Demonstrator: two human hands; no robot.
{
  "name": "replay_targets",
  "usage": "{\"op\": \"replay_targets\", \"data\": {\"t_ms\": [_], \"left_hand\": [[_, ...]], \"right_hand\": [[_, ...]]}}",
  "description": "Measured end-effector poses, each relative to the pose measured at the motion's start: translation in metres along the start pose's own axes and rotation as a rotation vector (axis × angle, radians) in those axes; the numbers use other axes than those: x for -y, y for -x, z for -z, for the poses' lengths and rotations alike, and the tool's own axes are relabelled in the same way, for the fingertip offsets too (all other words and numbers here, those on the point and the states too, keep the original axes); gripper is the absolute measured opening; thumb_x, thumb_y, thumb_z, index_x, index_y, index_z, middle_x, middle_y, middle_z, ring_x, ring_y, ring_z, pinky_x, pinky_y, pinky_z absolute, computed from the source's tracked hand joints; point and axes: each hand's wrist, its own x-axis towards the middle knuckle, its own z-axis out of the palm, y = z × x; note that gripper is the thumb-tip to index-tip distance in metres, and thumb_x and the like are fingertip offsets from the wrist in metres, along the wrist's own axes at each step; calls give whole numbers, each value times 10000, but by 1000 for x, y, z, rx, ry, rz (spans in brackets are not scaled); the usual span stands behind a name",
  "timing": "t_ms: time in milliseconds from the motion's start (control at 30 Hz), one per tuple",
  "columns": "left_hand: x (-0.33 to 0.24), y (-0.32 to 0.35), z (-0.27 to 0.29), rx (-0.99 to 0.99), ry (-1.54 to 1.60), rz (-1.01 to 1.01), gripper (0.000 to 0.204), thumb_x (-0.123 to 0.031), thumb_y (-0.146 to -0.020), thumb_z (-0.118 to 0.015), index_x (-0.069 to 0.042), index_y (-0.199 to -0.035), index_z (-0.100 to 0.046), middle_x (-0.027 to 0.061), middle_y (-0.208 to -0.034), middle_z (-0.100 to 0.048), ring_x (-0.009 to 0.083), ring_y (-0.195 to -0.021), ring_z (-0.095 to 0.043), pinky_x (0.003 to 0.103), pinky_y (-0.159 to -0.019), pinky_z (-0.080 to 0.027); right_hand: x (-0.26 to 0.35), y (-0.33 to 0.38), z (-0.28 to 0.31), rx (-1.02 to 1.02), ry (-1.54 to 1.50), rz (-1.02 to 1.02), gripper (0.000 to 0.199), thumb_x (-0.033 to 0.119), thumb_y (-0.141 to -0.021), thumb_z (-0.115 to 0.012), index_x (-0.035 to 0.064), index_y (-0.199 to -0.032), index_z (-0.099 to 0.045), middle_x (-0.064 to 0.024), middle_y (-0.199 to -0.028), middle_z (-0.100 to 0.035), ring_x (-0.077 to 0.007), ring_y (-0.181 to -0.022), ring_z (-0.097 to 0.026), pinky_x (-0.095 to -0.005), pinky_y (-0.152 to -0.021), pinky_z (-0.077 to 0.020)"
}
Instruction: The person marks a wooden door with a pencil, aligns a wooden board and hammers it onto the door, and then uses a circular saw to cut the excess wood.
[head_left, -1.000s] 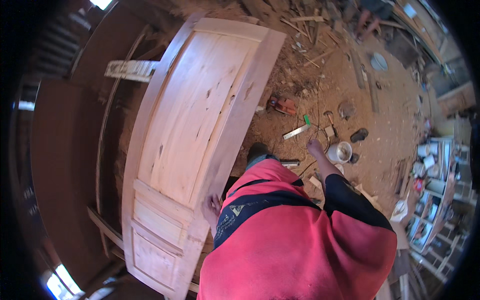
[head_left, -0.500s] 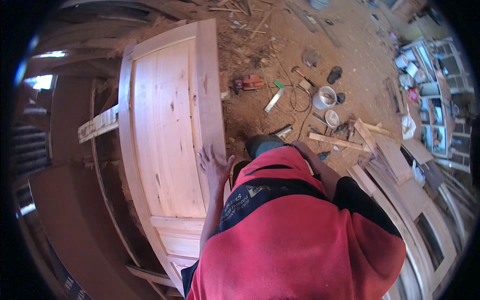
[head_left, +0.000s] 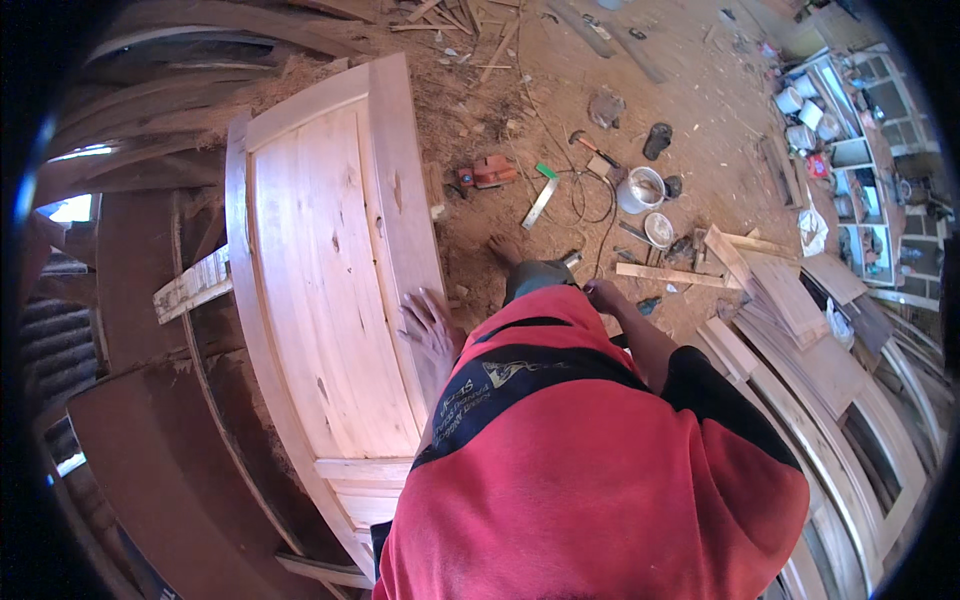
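A pale wooden door (head_left: pixel 330 290) with a long upper panel and smaller lower panels is seen lying on its supports over the sawdust-covered floor (head_left: pixel 520 90), to the left of the person in the red top. The left hand (head_left: pixel 430 325) is laid flat on the door's right stile, about midway along it, with the fingers (head_left: pixel 418 312) spread and released, so that nothing is grasped. The right hand (head_left: pixel 603 296) is held well apart from the door, low by the person's knee; its fingers appear to be curled, but whether anything is gripped cannot be told, as the hand is small and partly hidden by the sleeve. A red power tool (head_left: pixel 485 172) is seen on the floor just beyond the door's right edge, with a white bucket (head_left: pixel 640 189) and a hammer (head_left: pixel 585 146) farther to the right. Stacked boards (head_left: pixel 780 290) and door frames are seen at the right.
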Motion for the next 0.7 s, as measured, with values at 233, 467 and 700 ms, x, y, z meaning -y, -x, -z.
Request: {"op": "replay_targets", "data": {"t_ms": [233, 467, 700], "left_hand": [[32, -10, -39, -113, -226, 7, 835, -464, -936, -542, -188, -1618, -148, 86, -1688, -113, 320, -1535, -177, 681, -1163, -145], [44, -43, -78, -422, -740, -34, 806, -506, -961, -485, -211, -1622, -130, 39, -1695, -111, 285, -1533, -204, 677, -1161, -154], [39, -77, -110, -556, -866, 301, 546, -476, -1071, -243, -360, -1602, -193, -79, -1669, -213, 175, -1500, -298, 607, -1198, -98]], "right_hand": [[113, -59, -23, -24, 346, 228, 310, 293, -877, -673, 36, -1041, -733, -197, -927, -727, -317, -861, -722, -401, -795, -562], [125, -89, 4, -85, 190, 280, 301, 301, -894, -647, 34, -1015, -717, -159, -911, -731, -280, -850, -717, -394, -772, -555], [77, -17, -12, -370, 137, 244, 237, 263, -864, -661, 56, -964, -717, -174, -937, -720, -336, -886, -702, -436, -794, -553]]}}
